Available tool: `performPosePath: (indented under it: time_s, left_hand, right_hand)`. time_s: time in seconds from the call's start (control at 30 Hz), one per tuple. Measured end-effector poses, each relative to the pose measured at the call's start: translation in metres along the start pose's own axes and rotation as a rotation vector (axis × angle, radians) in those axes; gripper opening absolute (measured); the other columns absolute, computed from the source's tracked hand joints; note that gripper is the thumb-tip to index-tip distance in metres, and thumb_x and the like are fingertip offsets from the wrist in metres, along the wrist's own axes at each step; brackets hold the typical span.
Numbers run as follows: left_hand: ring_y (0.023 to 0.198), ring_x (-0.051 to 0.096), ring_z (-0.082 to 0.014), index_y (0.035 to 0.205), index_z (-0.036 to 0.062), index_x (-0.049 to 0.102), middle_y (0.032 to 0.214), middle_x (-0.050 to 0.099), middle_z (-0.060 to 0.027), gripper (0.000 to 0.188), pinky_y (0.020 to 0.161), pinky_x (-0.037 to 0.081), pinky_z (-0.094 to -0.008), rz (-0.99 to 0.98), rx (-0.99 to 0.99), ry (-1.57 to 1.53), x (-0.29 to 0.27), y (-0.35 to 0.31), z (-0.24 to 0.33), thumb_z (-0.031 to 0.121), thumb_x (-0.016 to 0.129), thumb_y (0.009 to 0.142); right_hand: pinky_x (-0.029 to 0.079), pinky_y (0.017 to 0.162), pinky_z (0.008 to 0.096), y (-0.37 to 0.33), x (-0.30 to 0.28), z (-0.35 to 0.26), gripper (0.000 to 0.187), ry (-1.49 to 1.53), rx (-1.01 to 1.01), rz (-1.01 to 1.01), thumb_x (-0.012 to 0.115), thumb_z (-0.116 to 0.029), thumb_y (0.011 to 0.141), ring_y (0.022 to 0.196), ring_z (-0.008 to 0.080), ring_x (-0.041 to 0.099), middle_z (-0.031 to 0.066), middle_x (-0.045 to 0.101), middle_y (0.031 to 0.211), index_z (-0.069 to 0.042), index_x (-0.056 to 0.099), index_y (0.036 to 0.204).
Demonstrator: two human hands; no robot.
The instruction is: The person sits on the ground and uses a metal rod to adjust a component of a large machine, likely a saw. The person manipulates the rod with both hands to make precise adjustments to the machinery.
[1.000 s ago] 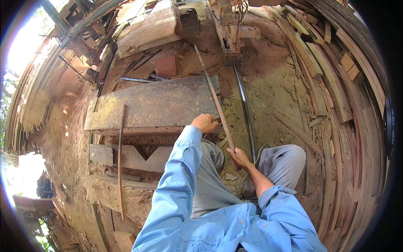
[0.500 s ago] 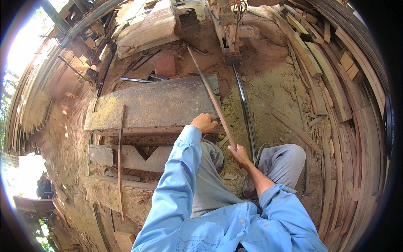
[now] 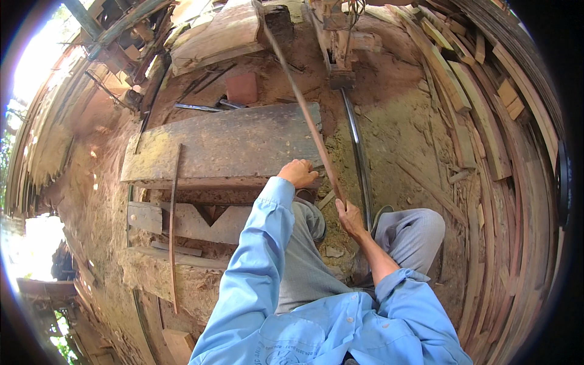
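Observation:
My right hand (image 3: 350, 220) is closed around the near end of a long, thin wooden strip (image 3: 304, 109). The strip runs away from me, slanting left, and its far part passes before the wood at the back. My left hand (image 3: 298, 173) rests at the near right corner of a thick, dusty wooden beam (image 3: 219, 143), left of the strip. Its fingers are curled, and whatever they may hold is hidden. Another thin strip (image 3: 173, 231) leans on the beam's left part. A notched board (image 3: 231, 227) lies below the beam's near side.
A metal rail (image 3: 358, 146) runs along the ground right of the strip, toward a machine (image 3: 340, 55). Stacked planks (image 3: 486, 128) line the right side. A big slab (image 3: 213, 39), a reddish block (image 3: 242, 88) and metal tools (image 3: 201, 107) lie beyond the beam.
The wooden strip has shifted, its far end now reaching farther up and left in view. My right hand has moved slightly with it; my left hand stays near the beam's corner.

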State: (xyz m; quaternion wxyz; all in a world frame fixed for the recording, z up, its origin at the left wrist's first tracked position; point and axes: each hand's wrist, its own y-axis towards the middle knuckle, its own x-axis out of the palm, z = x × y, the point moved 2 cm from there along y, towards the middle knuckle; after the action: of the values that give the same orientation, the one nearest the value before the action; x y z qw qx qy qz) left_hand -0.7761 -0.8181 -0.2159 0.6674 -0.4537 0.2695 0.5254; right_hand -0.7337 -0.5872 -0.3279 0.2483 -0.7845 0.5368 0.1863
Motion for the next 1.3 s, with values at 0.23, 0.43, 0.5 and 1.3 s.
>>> performPosePath:
  time_s: [0.23,0.43,0.5,1.3]
  left_hand:
    - [0.102,0.062,-0.0383,0.106,0.0024,0.066,0.106,0.066,-0.0224,0.044,0.089,0.048,-0.0445,-0.001,0.001,0.000,0.004,0.003,-0.007,0.040,0.058,0.084]
    - [0.093,0.064,-0.0409,0.103,0.0003,0.066,0.093,0.067,-0.0265,0.042,0.085,0.050,-0.0451,0.053,0.059,0.000,0.006,0.001,-0.008,0.037,0.057,0.086]
    - [0.094,0.064,-0.0407,0.103,0.0003,0.066,0.094,0.067,-0.0266,0.042,0.085,0.050,-0.0451,0.048,0.064,-0.005,0.004,0.001,-0.006,0.037,0.056,0.086]
    - [0.090,0.065,-0.0408,0.101,-0.0007,0.066,0.091,0.067,-0.0274,0.042,0.082,0.051,-0.0448,0.077,0.080,-0.027,0.003,0.000,-0.006,0.037,0.058,0.084]
  right_hand:
    - [0.046,0.076,0.0519,-0.004,0.013,0.018,0.062,-0.113,0.018,-0.181,0.042,-0.053,0.095,0.086,0.0496,0.060,0.0329,0.061,0.084,0.007,0.059,0.094]
    - [0.049,0.063,0.0467,-0.009,0.013,0.017,0.059,0.014,0.113,-0.278,0.044,-0.052,0.095,0.067,0.0394,0.063,0.0265,0.061,0.073,0.005,0.057,0.090]
    - [0.049,0.055,0.0436,-0.011,0.011,0.015,0.057,0.048,0.149,-0.298,0.045,-0.052,0.095,0.058,0.0333,0.063,0.0220,0.061,0.068,0.004,0.056,0.089]
    - [0.048,0.047,0.0381,-0.015,0.009,0.007,0.050,0.118,0.137,-0.312,0.049,-0.047,0.094,0.050,0.0236,0.060,0.0142,0.059,0.062,0.002,0.054,0.089]
